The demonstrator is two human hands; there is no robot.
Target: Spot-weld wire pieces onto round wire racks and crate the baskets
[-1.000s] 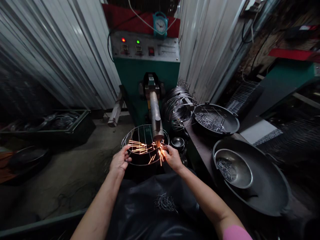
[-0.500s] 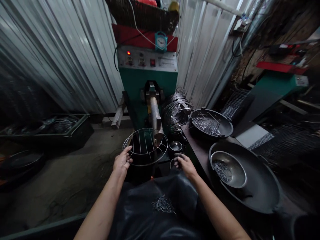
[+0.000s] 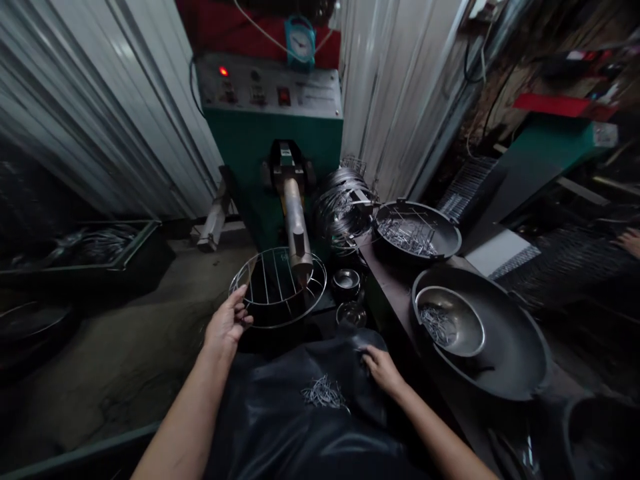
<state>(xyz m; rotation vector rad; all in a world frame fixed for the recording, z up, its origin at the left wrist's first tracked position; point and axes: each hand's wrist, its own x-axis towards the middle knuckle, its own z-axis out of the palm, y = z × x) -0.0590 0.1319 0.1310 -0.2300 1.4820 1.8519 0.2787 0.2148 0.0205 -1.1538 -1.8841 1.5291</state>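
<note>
Two roles: left hand [image 3: 227, 325] pinches the rack [image 3: 275, 305] (presumably to steady it); right hand [image 3: 382, 368] curls at the apron [image 3: 280, 367], grip unclear

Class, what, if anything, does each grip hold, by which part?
The left grip holds the wire rack by its left rim; the right grip is at the black apron, hold unclear.

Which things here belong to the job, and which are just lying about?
Likely part of the job:
wire rack, held by the left hand
machine arm, its tip at the rack
short wires on the apron, near the right hand

Seemingly just lying about:
clock
wire coil
crate at far left
</note>
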